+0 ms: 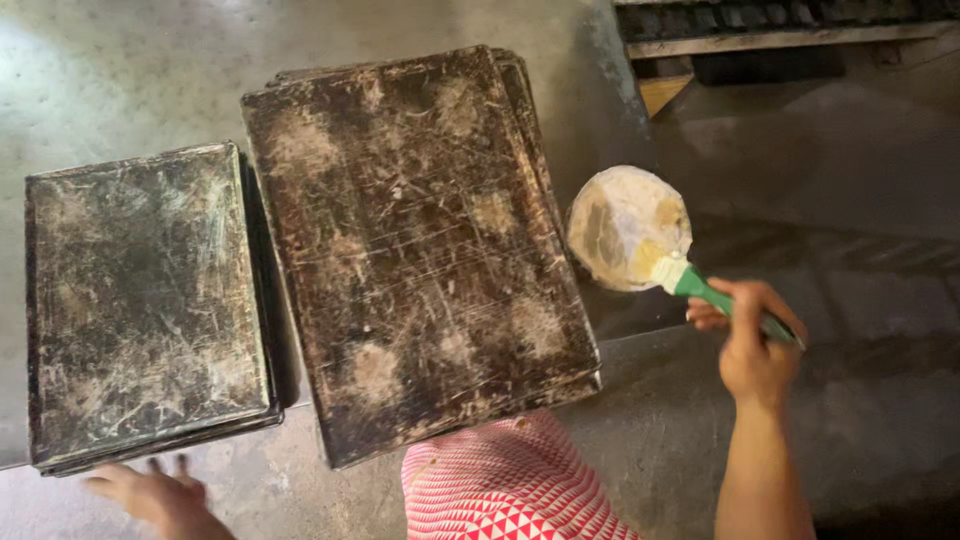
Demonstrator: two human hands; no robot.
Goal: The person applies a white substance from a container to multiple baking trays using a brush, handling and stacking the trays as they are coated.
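The green-handled brush (640, 235) is gripped by the right hand (752, 345), its long axis slanting up-left toward the large baking tray (420, 250), while the left hand (160, 495), fingers spread and empty, is held at the smaller tray stack (145, 300).

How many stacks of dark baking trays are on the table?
2: a smaller stack at the left, a bigger stack in the middle. How many trays each stack hides underneath is unclear.
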